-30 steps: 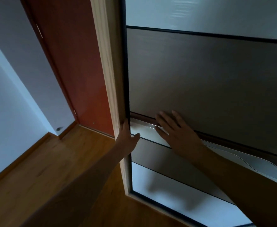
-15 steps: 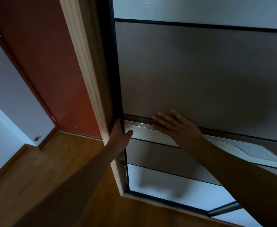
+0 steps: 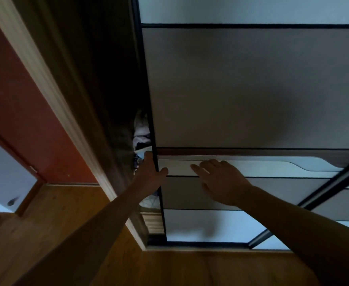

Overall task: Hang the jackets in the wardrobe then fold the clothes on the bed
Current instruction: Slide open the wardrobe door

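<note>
A sliding wardrobe door (image 3: 241, 89) with grey and white panels fills the right of the view. It stands slid partly open, leaving a dark gap on its left. My left hand (image 3: 150, 175) grips the door's dark left edge, fingers behind it and thumb in front. My right hand (image 3: 221, 180) presses flat on the door's silver handle strip (image 3: 262, 165), fingers straight. Pale folded clothes (image 3: 141, 131) show on a shelf inside the gap. No jackets or bed are in view.
The wardrobe's pale wooden frame post (image 3: 51, 93) runs diagonally left of the gap. A red-brown room door (image 3: 14, 96) stands behind it at the left. Wooden floor (image 3: 66, 223) lies below. A second sliding panel's edge (image 3: 324, 188) crosses at the right.
The wardrobe door has slid to the right, opening a dark gap that shows shelves and clothes. Both hands stayed on the door and moved with it.
</note>
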